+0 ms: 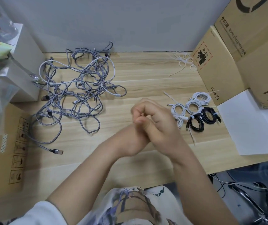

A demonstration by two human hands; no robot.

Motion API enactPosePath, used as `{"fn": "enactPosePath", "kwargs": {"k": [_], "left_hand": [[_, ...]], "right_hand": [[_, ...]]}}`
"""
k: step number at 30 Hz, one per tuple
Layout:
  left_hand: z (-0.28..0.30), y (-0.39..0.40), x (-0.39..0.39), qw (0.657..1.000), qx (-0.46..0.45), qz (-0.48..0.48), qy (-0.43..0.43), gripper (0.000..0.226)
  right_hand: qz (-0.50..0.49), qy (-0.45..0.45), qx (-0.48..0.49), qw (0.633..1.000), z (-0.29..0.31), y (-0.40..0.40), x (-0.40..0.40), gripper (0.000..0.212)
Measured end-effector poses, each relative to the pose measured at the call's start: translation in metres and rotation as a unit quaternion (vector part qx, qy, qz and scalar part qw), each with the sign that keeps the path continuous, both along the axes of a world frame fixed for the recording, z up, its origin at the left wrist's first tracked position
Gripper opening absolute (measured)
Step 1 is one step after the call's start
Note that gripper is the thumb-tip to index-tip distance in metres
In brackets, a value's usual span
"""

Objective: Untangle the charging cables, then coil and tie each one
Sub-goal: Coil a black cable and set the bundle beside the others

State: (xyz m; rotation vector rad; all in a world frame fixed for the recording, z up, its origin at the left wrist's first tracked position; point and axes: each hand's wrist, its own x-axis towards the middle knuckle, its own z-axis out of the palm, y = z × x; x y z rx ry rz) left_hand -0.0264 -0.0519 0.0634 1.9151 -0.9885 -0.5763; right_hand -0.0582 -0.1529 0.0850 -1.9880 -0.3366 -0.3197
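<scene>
We are holding our left hand (139, 114) and right hand (160, 125) curled together, gripping nothing visible; tangled cables (74, 88) are lying left of them, coiled cables (194, 111) just right.

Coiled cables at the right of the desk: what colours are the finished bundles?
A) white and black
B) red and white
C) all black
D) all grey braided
A: the tied coils beside the cardboard box are white coils and black coils; the grey braided cables lie in a loose tangle on the left.
</scene>
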Motion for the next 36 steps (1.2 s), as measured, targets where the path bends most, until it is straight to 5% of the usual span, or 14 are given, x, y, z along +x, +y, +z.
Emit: {"fn": "enactPosePath", "kwargs": {"k": [2, 4, 8, 11, 14, 21, 26, 31, 36], "left_hand": [[-0.005, 0.002, -0.003, 0.994, 0.020, -0.046, -0.098, 0.065], [-0.013, 0.006, -0.001, 0.988, 0.012, -0.042, -0.147, 0.062], [-0.023, 0.006, 0.000, 0.998, 0.023, -0.044, 0.029, 0.050], [-0.025, 0.001, 0.001, 0.981, 0.041, 0.006, 0.188, 0.016], [-0.023, 0.006, 0.006, 0.953, -0.008, 0.046, 0.298, 0.038], [-0.029, 0.012, 0.019, 0.868, -0.070, 0.126, 0.475, 0.028], [-0.063, 0.010, 0.016, 0.877, -0.008, 0.225, 0.425, 0.008], [-0.115, 0.021, 0.020, 0.917, 0.156, 0.283, 0.233, 0.007], [-0.126, 0.007, 0.018, 0.914, 0.235, 0.288, 0.162, 0.010]], "right_hand": [[0.021, 0.004, 0.041, 0.999, 0.001, 0.020, -0.001, 0.011], [0.008, 0.021, 0.076, 0.997, -0.002, 0.025, 0.000, 0.009], [-0.039, 0.061, 0.108, 0.992, -0.005, 0.018, 0.009, 0.017], [-0.067, 0.115, 0.144, 0.981, -0.011, 0.009, 0.010, 0.016], [-0.089, 0.188, 0.156, 0.966, -0.024, -0.010, 0.004, 0.008], [-0.083, 0.278, 0.172, 0.941, -0.062, -0.035, -0.012, 0.013], [-0.157, 0.367, 0.139, 0.906, -0.100, -0.030, -0.011, 0.016], [-0.168, 0.450, 0.163, 0.862, -0.142, -0.007, -0.012, 0.017], [-0.218, 0.421, 0.032, 0.880, -0.160, -0.015, -0.009, 0.010]]}}
